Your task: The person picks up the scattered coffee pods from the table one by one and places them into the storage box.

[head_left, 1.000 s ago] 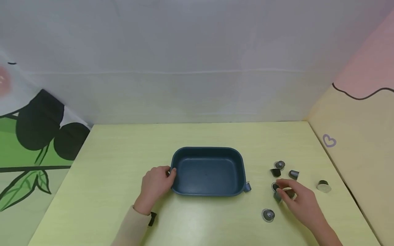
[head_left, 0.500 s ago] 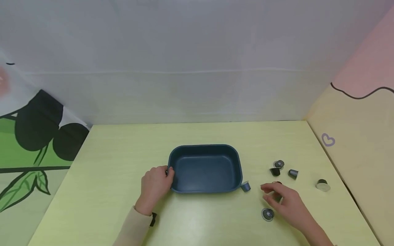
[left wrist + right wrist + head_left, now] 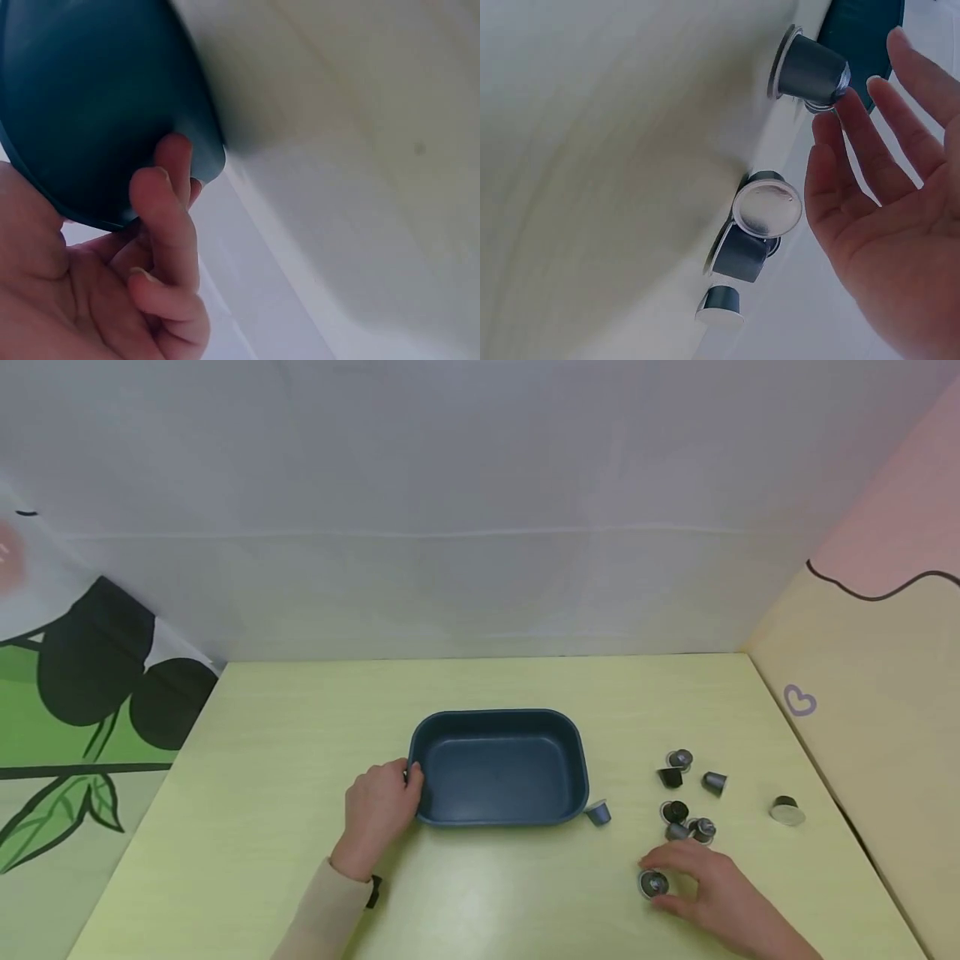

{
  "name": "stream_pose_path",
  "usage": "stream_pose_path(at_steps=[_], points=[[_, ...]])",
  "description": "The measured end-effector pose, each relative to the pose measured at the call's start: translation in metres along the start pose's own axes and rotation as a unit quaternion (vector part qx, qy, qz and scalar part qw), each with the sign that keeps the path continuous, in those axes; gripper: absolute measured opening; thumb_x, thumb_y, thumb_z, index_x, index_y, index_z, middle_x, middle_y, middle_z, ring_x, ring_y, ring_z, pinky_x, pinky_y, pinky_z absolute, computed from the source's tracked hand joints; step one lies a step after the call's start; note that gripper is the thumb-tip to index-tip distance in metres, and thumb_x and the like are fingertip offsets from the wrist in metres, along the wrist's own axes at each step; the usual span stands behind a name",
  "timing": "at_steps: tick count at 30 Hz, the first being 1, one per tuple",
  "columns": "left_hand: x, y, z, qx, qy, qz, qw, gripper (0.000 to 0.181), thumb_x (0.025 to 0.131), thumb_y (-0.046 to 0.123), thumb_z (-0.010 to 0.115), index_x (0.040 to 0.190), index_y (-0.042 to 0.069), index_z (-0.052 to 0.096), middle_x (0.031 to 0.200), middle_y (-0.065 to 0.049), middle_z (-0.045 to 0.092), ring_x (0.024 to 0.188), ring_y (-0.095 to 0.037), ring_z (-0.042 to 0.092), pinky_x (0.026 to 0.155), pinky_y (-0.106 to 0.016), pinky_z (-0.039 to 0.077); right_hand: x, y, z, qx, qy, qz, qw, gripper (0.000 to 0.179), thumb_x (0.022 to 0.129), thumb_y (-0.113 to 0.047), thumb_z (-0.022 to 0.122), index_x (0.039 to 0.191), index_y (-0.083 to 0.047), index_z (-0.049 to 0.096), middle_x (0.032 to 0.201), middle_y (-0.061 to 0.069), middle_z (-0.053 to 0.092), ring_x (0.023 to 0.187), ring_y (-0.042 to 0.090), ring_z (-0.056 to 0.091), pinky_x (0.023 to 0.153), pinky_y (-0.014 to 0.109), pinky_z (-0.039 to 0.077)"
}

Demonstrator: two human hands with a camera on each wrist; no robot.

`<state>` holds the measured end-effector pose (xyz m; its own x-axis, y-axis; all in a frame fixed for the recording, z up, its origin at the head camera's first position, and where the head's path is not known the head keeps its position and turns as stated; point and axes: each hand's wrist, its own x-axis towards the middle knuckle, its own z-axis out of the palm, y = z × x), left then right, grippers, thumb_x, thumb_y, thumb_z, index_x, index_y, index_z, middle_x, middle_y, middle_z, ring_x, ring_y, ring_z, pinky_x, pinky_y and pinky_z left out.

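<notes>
My left hand [image 3: 382, 810] grips the left rim of a dark blue rectangular tray [image 3: 498, 818], thumb over the edge. In the left wrist view, its fingers [image 3: 166, 217] lie along the tray's outer wall [image 3: 97, 112]. My right hand [image 3: 708, 889] reaches around a grey coffee capsule [image 3: 653, 883] on the table, thumb and index finger spread on either side of it. In the right wrist view, the capsule [image 3: 810, 69] rests on its wide rim, close to the fingertips [image 3: 846, 97]; no firm pinch shows.
A blue-grey capsule [image 3: 598, 812] lies by the tray's near right corner. Several dark capsules cluster around a black one [image 3: 677, 812], with another group farther back near a black capsule [image 3: 671, 777]. A capsule with a pale lid [image 3: 787, 812] lies toward the right wall [image 3: 870, 727].
My right hand has moved from the capsule cluster toward the nearest capsule, spreading around it. The tray, with my left hand on it, has shifted slightly left and away, exposing more of the blue-grey capsule.
</notes>
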<state>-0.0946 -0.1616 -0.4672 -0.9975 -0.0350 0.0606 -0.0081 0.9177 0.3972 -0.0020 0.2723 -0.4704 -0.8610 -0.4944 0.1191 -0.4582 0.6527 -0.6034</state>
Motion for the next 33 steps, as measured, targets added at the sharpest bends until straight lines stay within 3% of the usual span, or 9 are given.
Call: stream_pose_path(at_steps=[5, 8, 16, 27, 33], points=[[0.0, 0.001, 0.001, -0.001, -0.003, -0.005, 1.0, 0.039, 0.098, 0.026, 0.051, 0.061, 0.014, 0.048, 0.052, -0.003, 0.044, 0.043, -0.021, 0.044, 0.04, -0.034, 0.032, -0.006, 0.009, 0.009, 0.0, 0.021, -0.046, 0.9987, 0.043, 0.069, -0.015, 0.09, 0.107, -0.018, 0.071, 0.105, -0.012, 0.067, 0.095, 0.007, 0.059, 0.086, 0.009, 0.04], [0.0, 0.001, 0.001, 0.001, -0.006, -0.006, 1.0, 0.04, 0.098, 0.026, 0.051, 0.061, 0.014, 0.048, 0.051, -0.003, 0.044, 0.043, -0.021, 0.044, 0.04, -0.033, 0.032, -0.007, 0.014, 0.013, 0.015, 0.025, -0.055, 0.9981, 0.043, 0.068, -0.005, 0.089, 0.105, -0.018, 0.071, 0.102, -0.01, 0.068, 0.092, 0.006, 0.061, 0.083, 0.009, 0.041], [-0.002, 0.001, 0.0, 0.003, -0.012, -0.015, 0.9998, 0.04, 0.098, 0.027, 0.05, 0.061, 0.014, 0.047, 0.052, -0.003, 0.044, 0.043, -0.021, 0.044, 0.041, -0.033, 0.031, -0.001, 0.008, 0.011, 0.013, 0.016, -0.011, 0.9997, 0.038, 0.072, -0.004, 0.085, 0.102, -0.022, 0.07, 0.099, -0.015, 0.067, 0.082, 0.001, 0.058, 0.068, 0.026, 0.052], [-0.001, 0.003, -0.002, 0.005, 0.001, -0.008, 1.0, 0.04, 0.098, 0.027, 0.051, 0.06, 0.014, 0.047, 0.051, -0.003, 0.043, 0.042, -0.021, 0.043, 0.04, -0.033, 0.031, 0.006, 0.005, 0.008, 0.064, 0.023, 0.048, 0.9965, 0.032, 0.076, -0.006, 0.085, 0.1, -0.02, 0.069, 0.096, -0.01, 0.067, 0.08, 0.002, 0.065, 0.069, 0.026, 0.055], [0.0, 0.005, -0.003, 0.003, 0.0, -0.007, 1.0, 0.039, 0.098, 0.026, 0.051, 0.061, 0.013, 0.047, 0.052, -0.003, 0.043, 0.042, -0.021, 0.043, 0.04, -0.033, 0.031, 0.011, 0.004, 0.006, 0.101, 0.041, 0.058, 0.9924, 0.032, 0.075, -0.002, 0.084, 0.099, -0.016, 0.069, 0.097, -0.004, 0.069, 0.085, 0.005, 0.068, 0.071, 0.025, 0.056]])
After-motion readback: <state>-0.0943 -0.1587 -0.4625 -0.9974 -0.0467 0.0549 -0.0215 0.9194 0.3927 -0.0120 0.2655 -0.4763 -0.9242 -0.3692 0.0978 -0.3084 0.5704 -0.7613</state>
